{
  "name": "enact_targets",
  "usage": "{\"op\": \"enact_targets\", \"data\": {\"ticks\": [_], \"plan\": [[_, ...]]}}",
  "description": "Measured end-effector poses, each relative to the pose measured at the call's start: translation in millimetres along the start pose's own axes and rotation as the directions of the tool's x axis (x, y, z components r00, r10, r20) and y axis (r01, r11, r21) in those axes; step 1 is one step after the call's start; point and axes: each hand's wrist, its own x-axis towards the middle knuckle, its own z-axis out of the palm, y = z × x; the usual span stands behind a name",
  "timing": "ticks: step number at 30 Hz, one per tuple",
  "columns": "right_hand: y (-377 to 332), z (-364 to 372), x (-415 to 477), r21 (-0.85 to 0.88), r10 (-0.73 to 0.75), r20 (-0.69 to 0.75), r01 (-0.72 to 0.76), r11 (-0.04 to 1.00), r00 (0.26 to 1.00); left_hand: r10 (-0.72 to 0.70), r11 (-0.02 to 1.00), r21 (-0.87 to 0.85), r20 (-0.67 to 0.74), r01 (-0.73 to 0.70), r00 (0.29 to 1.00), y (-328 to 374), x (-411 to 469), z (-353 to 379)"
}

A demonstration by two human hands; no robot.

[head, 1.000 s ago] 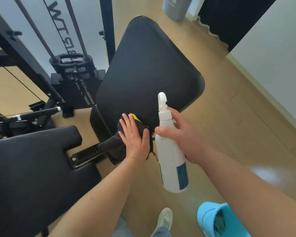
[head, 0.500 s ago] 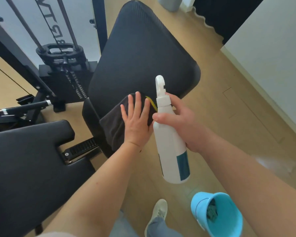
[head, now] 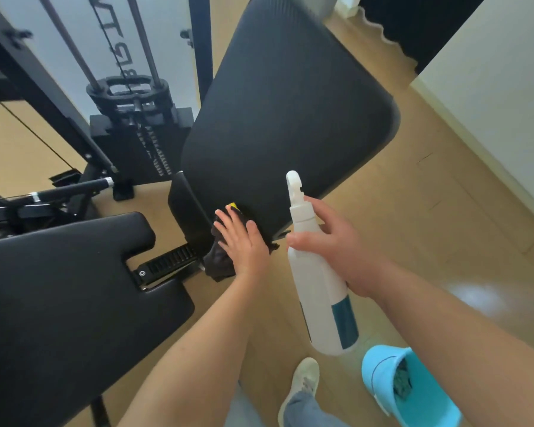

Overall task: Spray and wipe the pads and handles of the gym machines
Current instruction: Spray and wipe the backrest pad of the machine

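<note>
One slip risk at backrest pad (head: 284, 118) edge.
Pressing overhanging cloth (head: 218, 263) flat-fingered with left hand (head: 244, 241); gripping spray bottle (head: 318, 297) with right hand (head: 336, 245).

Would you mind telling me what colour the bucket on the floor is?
The bucket is light blue, seen best in the head view, lower right.

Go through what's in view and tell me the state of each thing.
backrest pad: tilted up, dark cloth against its lower edge.
dark cloth: bunched, pinned under the left hand.
left hand: flat, fingers straight, pressing the dark cloth.
spray bottle: held nearly upright, clear of the backrest pad.
right hand: gripping the spray bottle's neck.
blue bucket: on the floor, rag inside.
</note>
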Motion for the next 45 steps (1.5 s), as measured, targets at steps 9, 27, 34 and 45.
{"op": "enact_targets", "data": {"ticks": [9, 27, 34, 45], "plan": [[-26, 21, 30, -0.091, -0.011, -0.028, 0.008, 0.996, 1.000, 0.123, 0.911, 0.349, 0.283, -0.222, 0.951, 21, -16, -9], [-26, 101, 123, -0.049, 0.140, -0.062, -0.143, 0.988, 0.988, 0.171, 0.977, -0.129, 0.009, -0.168, 0.985, 3, 213, -86], [-22, 102, 115, -0.068, 0.148, -0.093, -0.155, 0.986, 0.985, 0.155, 0.983, -0.097, -0.016, -0.156, 0.988, -15, 167, -62], [-8, 97, 77, -0.139, 0.211, -0.131, -0.229, 0.963, 0.969, -0.134, 0.979, -0.133, 0.138, 0.153, 0.981, -21, 43, -46]]}}
